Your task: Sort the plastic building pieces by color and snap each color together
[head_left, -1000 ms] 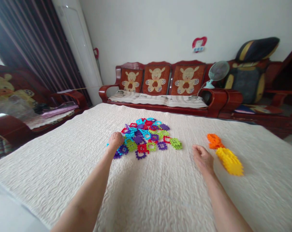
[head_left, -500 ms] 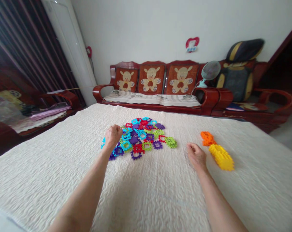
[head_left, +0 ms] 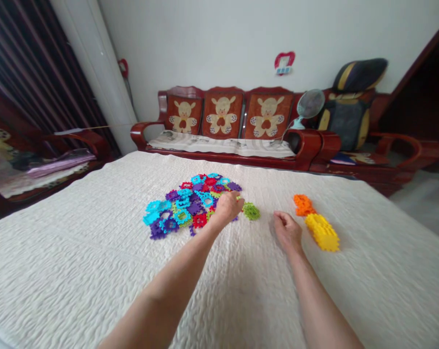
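A spread pile of interlocking plastic tiles in blue, purple, red and green lies on the pale quilted cover. Over the right part of this pile is my left hand, its fingers pinched together beside a small stack of green tiles. A bit of green shows at its fingertips, but I cannot tell whether that piece is held. My right hand rests on the cover, loosely fisted, with nothing visible in it. Just to its right are a stack of yellow tiles and some orange tiles.
Behind the covered surface stands a red wooden sofa with bear-patterned cushions. A small fan and a chair with a massage pad are at the right. Another wooden chair stands at the left.
My left hand has moved right across the tile pile, from its left side to near the green stack. My right hand stays fisted by the yellow tiles. The view has shifted slightly.
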A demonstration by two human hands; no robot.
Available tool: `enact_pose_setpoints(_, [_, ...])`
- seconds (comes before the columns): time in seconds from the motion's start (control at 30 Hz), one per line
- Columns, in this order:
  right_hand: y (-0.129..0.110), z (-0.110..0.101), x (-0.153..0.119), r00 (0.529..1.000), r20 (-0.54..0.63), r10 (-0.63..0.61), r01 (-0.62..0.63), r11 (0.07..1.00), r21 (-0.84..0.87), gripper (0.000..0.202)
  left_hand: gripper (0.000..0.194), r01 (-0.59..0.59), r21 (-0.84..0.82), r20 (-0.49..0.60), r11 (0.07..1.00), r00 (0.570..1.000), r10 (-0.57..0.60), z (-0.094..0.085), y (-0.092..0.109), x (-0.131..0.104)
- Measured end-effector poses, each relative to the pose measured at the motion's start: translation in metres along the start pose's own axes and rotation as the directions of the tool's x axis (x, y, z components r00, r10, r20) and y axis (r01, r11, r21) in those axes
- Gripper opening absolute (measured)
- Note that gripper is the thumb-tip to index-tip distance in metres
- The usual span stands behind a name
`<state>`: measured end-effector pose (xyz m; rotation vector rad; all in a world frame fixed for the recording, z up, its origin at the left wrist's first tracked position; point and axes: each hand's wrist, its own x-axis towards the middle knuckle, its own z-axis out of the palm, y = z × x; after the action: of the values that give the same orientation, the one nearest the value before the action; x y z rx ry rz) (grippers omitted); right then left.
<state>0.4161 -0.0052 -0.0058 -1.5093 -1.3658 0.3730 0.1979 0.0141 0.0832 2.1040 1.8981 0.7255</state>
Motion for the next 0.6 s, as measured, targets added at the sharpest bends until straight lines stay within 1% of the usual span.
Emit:
enact_pose_setpoints(0.07, [0.001,0.001,0.0,1.0,0.0,0.006,-0.006,1.0,0.0,0.042,0.032,0.043,0.045,-0.006,0.998,0.999,-0.043,-0.011,-0.011,-0.005])
enact_pose_setpoints(0.13, [0.002,0.001,0.001,1.0,-0.008,0.014,-0.014,1.0,-0.012,0.043,0.033,0.117,0.126,-0.018,0.985,0.993,-0.116,-0.028,-0.03,-0.012])
enact_pose_setpoints(0.23, [0.003,0.002,0.001,1.0,-0.01,0.01,-0.01,0.999,-0.036,0.043,0.035,0.233,0.24,-0.064,0.942,0.972,-0.224,-0.056,-0.07,-0.022])
enact_pose_setpoints(0.33, [0.006,0.003,0.002,1.0,0.0,-0.008,0.008,0.999,-0.052,0.043,0.033,0.358,0.32,-0.08,0.877,0.933,-0.351,-0.08,-0.115,-0.031])
enact_pose_setpoints(0.37, [0.007,0.003,0.003,1.0,0.003,-0.01,0.01,0.998,-0.054,0.043,0.033,0.398,0.341,-0.066,0.851,0.914,-0.401,-0.087,-0.13,-0.033])
enact_pose_setpoints(0.4, [0.008,0.004,0.004,1.0,0.005,-0.011,0.011,0.998,-0.057,0.043,0.033,0.441,0.359,-0.062,0.823,0.891,-0.45,-0.092,-0.143,-0.036])
enact_pose_setpoints(0.47, [0.009,0.004,0.004,1.0,0.006,-0.013,0.014,0.998,-0.062,0.043,0.032,0.486,0.392,-0.045,0.781,0.858,-0.512,-0.097,-0.163,-0.039])
enact_pose_setpoints(0.53, [0.009,0.004,0.005,1.0,0.003,-0.018,0.018,0.997,-0.071,0.042,0.031,0.501,0.406,-0.026,0.765,0.843,-0.538,-0.099,-0.176,-0.041])
enact_pose_setpoints(0.6, [0.009,0.004,0.005,1.0,-0.004,-0.025,0.025,0.997,-0.076,0.041,0.031,0.5,0.401,-0.011,0.768,0.841,-0.542,-0.098,-0.181,-0.041])
